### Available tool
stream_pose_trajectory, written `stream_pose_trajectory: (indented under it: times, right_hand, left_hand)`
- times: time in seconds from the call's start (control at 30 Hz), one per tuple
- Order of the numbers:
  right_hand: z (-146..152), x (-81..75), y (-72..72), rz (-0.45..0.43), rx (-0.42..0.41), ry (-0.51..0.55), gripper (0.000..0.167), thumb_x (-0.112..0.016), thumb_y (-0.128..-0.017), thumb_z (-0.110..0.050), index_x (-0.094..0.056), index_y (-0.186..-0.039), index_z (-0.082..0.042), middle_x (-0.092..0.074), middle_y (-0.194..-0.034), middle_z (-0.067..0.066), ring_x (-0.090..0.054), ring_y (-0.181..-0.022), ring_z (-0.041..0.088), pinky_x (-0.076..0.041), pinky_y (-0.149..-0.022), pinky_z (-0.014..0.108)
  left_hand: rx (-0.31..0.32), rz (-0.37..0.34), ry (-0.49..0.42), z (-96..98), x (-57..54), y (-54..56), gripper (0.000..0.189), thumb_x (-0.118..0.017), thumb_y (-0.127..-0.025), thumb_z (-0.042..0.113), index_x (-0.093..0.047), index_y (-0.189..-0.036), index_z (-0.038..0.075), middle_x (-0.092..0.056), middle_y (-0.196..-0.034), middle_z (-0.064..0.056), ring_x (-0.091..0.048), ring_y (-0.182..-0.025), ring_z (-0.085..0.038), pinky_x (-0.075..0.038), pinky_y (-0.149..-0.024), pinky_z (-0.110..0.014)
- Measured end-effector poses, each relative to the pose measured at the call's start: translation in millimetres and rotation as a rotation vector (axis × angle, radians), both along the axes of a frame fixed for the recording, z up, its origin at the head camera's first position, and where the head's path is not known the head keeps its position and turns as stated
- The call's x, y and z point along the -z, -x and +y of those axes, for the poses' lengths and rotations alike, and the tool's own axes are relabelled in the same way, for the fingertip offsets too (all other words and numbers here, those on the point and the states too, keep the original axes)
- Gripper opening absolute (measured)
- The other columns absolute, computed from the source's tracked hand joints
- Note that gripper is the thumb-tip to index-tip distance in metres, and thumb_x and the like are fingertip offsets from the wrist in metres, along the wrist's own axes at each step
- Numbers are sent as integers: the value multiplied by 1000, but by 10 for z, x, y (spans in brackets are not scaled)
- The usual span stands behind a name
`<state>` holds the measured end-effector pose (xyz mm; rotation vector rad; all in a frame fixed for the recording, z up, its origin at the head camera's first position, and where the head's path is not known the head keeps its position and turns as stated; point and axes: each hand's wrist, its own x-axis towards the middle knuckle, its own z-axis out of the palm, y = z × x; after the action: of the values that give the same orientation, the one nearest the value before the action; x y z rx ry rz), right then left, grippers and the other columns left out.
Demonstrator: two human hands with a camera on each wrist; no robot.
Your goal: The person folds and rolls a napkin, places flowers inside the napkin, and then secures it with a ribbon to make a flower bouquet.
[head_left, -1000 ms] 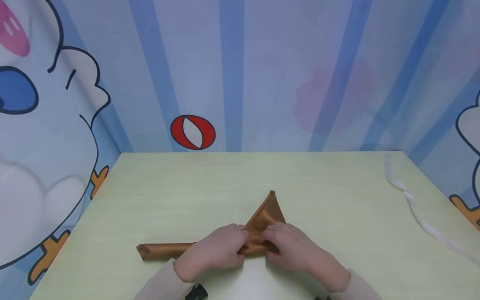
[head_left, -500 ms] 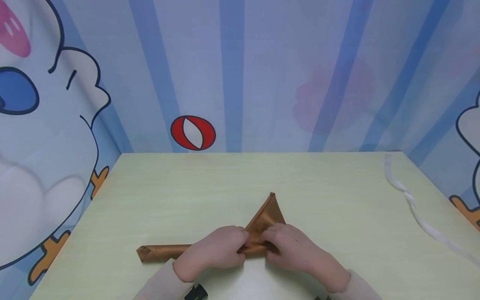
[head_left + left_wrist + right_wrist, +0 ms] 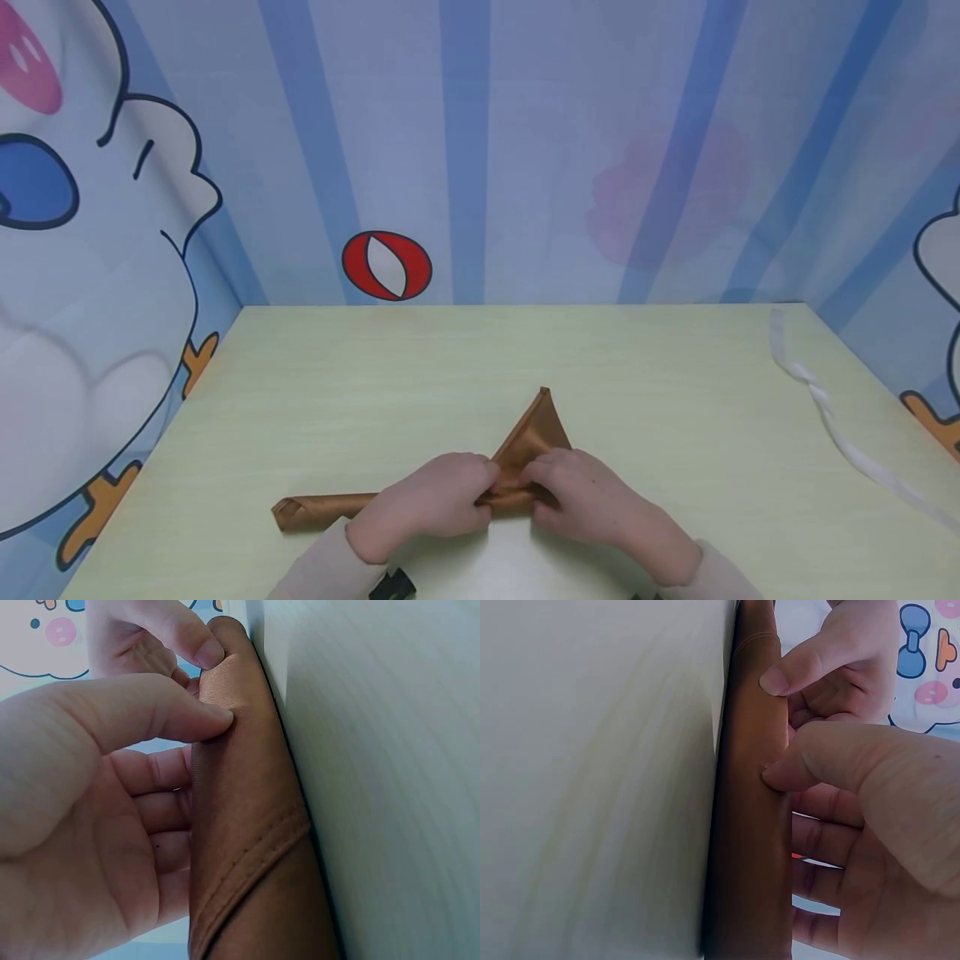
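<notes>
Lower centre of frame: brown cloth [image 3: 538, 433], partly rolled. Roll pinched under thumbs by left hand [image 3: 438, 498] and right hand [image 3: 588, 498], set close together, presumably so that loosening is prevented; unrolled corner pointed upward in frame.

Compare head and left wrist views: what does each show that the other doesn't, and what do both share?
Only the head view shows the white ribbon, the red-and-white ball print and the pointed flap. Only the left wrist view shows the left palm and slanting stitched hem. Both show the left hand and right hand gripping the shiny brown cloth, plus the tabletop.
</notes>
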<state>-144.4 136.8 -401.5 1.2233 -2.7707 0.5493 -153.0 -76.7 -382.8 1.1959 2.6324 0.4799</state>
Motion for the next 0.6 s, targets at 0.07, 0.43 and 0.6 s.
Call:
stream_pose_trajectory:
  times: [0.07,0.43,0.6]
  right_hand:
    - [0,-3,5,-10,-1,-1,16,-67,-75,-8,-70,-91,-9,-66,-83,-6,-54,-74,4,-47,-69,26]
    - [-4,-5,3,-42,15,-9,16,-66,-76,-7,-70,-91,-9,-66,-83,-7,-54,-74,3,-48,-71,28]
    - [-4,-2,8,-48,15,-12,15,-66,-76,-8,-70,-90,-10,-65,-82,-7,-52,-72,2,-47,-70,27]
  left_hand:
    - [-3,-9,-1,1,-1,0,17,-65,-77,6,-50,-72,12,-39,-65,8,-33,-60,-7,-31,-57,-22]
    - [-9,-24,-9,6,1,0,21,-65,-77,5,-47,-71,13,-37,-63,8,-32,-59,-6,-31,-55,-21]
    - [-11,-25,-13,6,4,3,18,-65,-77,4,-49,-74,13,-40,-64,8,-34,-59,-6,-32,-55,-21]
